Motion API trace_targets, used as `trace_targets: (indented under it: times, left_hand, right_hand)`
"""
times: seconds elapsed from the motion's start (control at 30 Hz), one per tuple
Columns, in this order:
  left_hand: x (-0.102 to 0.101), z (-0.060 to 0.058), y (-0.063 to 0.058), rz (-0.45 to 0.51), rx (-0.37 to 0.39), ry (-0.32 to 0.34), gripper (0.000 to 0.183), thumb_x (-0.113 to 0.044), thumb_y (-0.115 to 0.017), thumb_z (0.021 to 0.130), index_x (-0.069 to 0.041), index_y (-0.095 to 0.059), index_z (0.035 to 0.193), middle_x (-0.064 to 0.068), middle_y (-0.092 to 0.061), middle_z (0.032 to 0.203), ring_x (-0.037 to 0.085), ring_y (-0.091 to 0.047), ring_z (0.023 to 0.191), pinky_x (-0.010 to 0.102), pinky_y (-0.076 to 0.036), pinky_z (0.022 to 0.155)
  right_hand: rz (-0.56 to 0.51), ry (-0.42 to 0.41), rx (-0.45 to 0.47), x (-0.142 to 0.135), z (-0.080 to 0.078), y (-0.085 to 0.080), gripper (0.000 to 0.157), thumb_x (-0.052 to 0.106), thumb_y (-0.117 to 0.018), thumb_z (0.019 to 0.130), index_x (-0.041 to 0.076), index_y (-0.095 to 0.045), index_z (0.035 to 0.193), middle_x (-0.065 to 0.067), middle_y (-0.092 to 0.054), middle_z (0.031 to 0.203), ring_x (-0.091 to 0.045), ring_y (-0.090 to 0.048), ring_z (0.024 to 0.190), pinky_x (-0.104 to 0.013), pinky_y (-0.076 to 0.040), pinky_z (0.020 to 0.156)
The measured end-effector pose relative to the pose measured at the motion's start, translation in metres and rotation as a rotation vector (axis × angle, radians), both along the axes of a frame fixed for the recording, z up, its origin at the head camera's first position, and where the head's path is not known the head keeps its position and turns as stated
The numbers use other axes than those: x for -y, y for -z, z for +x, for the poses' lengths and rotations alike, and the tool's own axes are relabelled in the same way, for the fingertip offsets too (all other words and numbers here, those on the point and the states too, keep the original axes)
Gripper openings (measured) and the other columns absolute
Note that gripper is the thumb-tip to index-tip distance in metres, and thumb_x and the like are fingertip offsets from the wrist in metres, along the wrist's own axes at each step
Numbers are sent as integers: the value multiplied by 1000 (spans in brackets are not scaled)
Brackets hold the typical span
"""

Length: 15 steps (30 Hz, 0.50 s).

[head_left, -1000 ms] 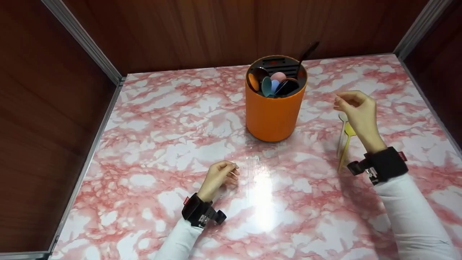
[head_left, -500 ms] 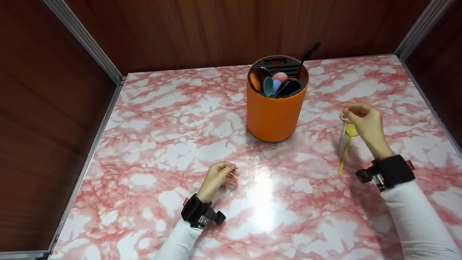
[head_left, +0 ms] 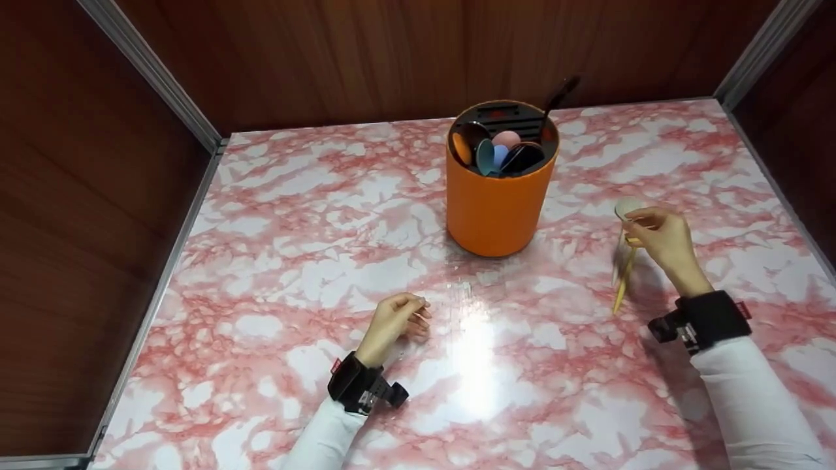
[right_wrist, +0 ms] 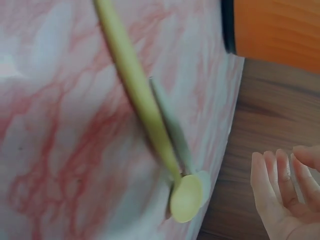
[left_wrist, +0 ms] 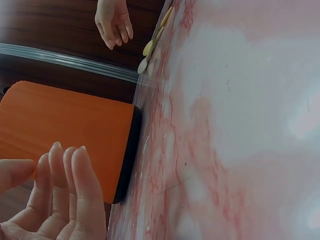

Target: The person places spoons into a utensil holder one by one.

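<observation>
A yellow spoon and a pale grey-green spoon lie side by side on the tabletop, right of the orange utensil holder. My right hand hovers over their bowl ends. Its thumb and fingers are loosely bent, with a gap to both spoons in the right wrist view. From the head camera it covers the yellow spoon's bowl. My left hand stays low over the table's middle, fingers relaxed and nothing in them. In the left wrist view the holder stands beyond that hand.
Several spoons stand bowl-up in the holder, and one dark handle sticks out at its back right. Brown wood-look panels border the marbled table at the back and both sides.
My right hand has come down and toward me, from above the grey-green spoon's far end to over the yellow spoon's bowl. The left hand has hardly moved.
</observation>
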<state>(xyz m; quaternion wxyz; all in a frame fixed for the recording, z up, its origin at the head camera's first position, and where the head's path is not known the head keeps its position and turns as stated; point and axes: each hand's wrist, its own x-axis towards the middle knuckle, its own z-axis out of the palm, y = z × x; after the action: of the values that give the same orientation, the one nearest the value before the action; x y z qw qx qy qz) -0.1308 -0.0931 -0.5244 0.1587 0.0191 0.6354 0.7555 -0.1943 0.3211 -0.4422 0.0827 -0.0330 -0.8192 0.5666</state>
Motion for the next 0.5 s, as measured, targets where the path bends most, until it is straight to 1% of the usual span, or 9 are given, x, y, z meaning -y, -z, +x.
trace_targets:
  times: [0.07,0.1,0.17,0.23,0.3,0.33,0.37,0.47,0.5]
  left_hand:
    - [1,-1,3,8,8,-4,24,-22,-55,87,1,-58,89,8,-60,75,13,-59,55,30,-53,50]
    - [1,-1,5,17,8,-3,24,-22,-55,87,2,-58,89,7,-59,75,13,-58,54,30,-53,49]
    - [0,-2,7,27,13,-1,24,-22,-55,86,2,-58,89,7,-59,75,13,-58,54,29,-53,49]
    - [0,-2,8,32,24,-2,24,-22,-56,86,1,-58,89,7,-59,74,13,-58,53,28,-53,48]
    - [0,-2,6,30,19,-1,25,-22,-56,86,2,-58,89,8,-59,75,13,-58,53,29,-53,49]
    - [0,-2,6,27,14,-1,25,-22,-56,86,2,-58,89,8,-60,75,13,-58,53,29,-53,49]
    - [0,-2,7,27,13,-2,25,-22,-56,86,3,-58,90,8,-60,75,13,-58,53,30,-53,49]
    - [-1,-2,6,23,9,0,28,-23,-56,86,4,-58,91,8,-60,74,13,-59,53,30,-53,48]
    - [-1,-2,6,22,4,3,28,-23,-56,86,5,-58,92,9,-61,74,14,-59,53,30,-53,48]
  right_hand:
    - [11,1,22,-1,2,2,11,2,-56,83,-3,-61,92,10,-59,68,-1,-59,57,-15,-51,56]
    - [-4,11,34,-2,2,4,12,1,-56,82,-5,-61,92,8,-59,67,-2,-59,57,-15,-51,55]
    - [24,8,40,-5,2,8,20,1,-55,83,-12,-57,97,8,-57,67,-2,-58,56,-15,-51,55]
    - [64,11,36,-9,3,12,24,0,-55,82,-16,-55,100,7,-57,67,0,-57,56,-14,-50,54]
    - [118,18,30,-11,5,14,25,1,-56,81,-16,-56,100,3,-59,70,3,-54,58,-12,-49,54]
    - [170,16,23,-12,6,14,27,2,-56,82,-16,-55,101,3,-59,71,5,-52,60,-10,-48,55]
    - [194,24,23,-12,7,15,27,3,-56,82,-16,-55,101,2,-60,72,6,-51,61,-9,-46,55]
    - [248,50,38,-14,9,16,27,5,-57,82,-14,-57,100,6,-59,72,7,-48,61,-7,-43,53]
    - [247,61,47,-15,9,17,27,5,-57,82,-14,-57,100,9,-57,70,7,-48,59,-7,-43,52]
